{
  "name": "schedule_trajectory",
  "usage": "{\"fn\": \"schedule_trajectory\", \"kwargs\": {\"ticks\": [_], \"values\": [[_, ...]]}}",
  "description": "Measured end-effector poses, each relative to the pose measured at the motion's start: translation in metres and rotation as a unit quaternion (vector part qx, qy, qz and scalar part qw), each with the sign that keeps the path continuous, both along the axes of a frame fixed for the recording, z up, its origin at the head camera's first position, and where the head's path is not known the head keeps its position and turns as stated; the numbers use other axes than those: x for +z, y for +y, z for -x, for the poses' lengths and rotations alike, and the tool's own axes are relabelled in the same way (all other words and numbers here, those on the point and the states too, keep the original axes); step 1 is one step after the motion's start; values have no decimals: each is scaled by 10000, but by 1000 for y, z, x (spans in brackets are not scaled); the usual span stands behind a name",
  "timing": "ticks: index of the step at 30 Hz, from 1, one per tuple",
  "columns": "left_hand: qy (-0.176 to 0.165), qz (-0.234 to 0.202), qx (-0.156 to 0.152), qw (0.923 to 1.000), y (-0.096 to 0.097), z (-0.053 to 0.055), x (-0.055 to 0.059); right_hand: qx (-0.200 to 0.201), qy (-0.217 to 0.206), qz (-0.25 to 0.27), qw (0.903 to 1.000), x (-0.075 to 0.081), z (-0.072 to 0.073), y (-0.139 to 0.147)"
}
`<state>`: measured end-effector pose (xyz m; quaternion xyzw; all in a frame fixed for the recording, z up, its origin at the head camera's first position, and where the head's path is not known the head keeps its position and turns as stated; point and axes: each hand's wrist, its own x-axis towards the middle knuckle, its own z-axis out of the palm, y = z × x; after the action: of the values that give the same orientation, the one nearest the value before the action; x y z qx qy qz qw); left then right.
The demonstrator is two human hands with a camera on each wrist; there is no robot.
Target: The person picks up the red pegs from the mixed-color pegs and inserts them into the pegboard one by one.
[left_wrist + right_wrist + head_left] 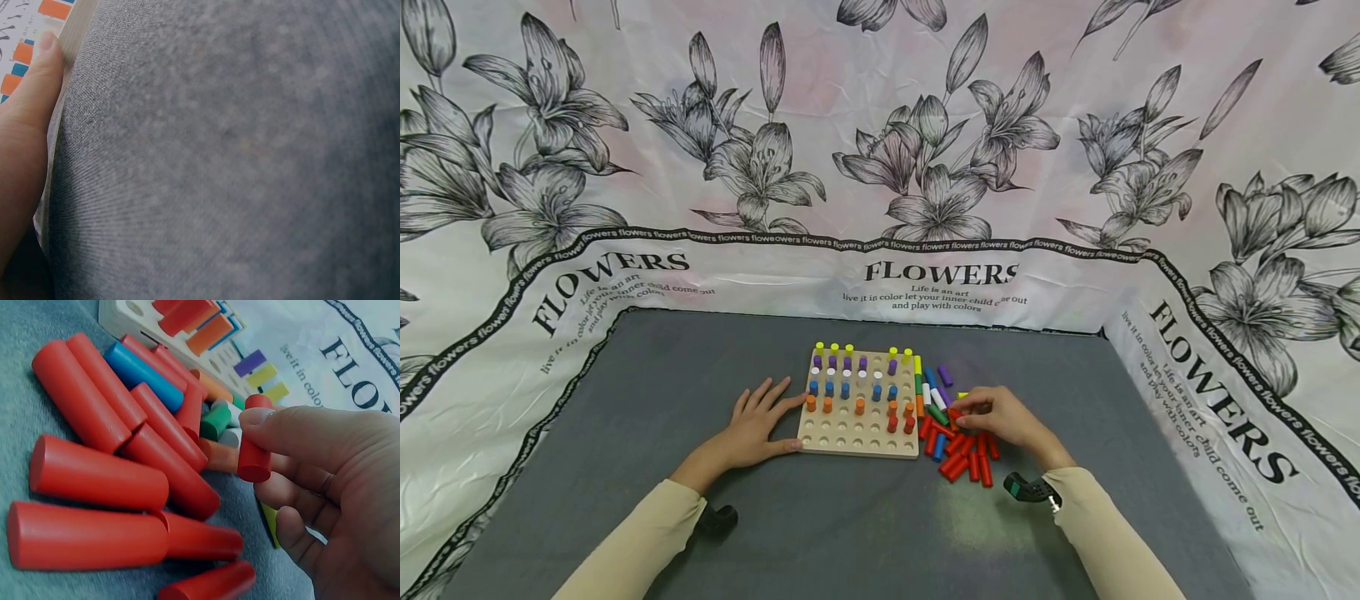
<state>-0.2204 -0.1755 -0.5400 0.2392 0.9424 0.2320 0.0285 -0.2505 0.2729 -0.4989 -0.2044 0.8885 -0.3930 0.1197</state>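
Observation:
A wooden pegboard (850, 446) lies on the grey table, with pegs standing in rows of yellow, purple, white, blue, orange and red. Fingers spread, my left hand (752, 429) touches the board's left edge with index finger and thumb; in the left wrist view its thumb (44, 78) lies along the board's side. To the right of the board, my right hand (1000, 417) pinches a red peg (255, 450) between thumb and fingers, held over the loose pile. Two red pegs (892, 424) stand in the board's right front part.
Loose red pegs (94, 472) are heaped right of the board, mixed with blue (144, 375), green (215, 420), white, purple and orange ones. A patterned flower cloth (940, 283) borders the table at the back and sides. Dark wrist cameras (1030, 489) sit at both sleeves.

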Motion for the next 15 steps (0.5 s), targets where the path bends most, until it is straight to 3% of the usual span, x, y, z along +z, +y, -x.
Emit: {"fn": "schedule_trajectory", "kwargs": {"ticks": [9, 15], "values": [[6, 31, 9, 10000, 0, 0, 0, 6, 235, 261, 9994, -1, -2, -10], [10, 17, -4, 10000, 0, 0, 0, -136, 130, 353, 9992, 0, -5, -20]]}}
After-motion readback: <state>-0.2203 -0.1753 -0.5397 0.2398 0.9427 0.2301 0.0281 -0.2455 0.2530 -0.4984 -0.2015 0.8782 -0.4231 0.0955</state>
